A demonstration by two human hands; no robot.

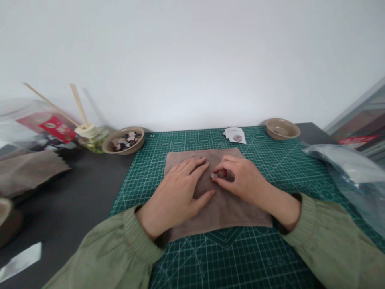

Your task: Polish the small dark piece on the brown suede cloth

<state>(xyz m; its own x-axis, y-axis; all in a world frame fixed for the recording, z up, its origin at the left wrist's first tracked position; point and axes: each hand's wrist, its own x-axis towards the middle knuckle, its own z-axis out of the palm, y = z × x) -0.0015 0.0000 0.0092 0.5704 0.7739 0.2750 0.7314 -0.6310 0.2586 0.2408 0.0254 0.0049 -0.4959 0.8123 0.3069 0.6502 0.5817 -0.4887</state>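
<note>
A brown cloth (228,212) lies spread on a green cutting mat (192,257). My left hand (177,188) rests flat on the cloth's left side, fingers stretched and thumb apart, holding nothing. At the middle of the cloth, my right hand (240,176) pinches a small pale pebble (213,175) between thumb and forefinger, touching or just over the fabric. Much of the pebble is hidden by the fingertips. Behind the left hand stands a brown bowl (132,149) holding several light and dark pebbles.
A second brown bowl (282,129) stands at the back right, near a few printed paper cards (236,135). Clear plastic bags (351,164) lie at the right. On the left are a reed diffuser (92,136), a brown packet (30,168) and a white slip (22,261).
</note>
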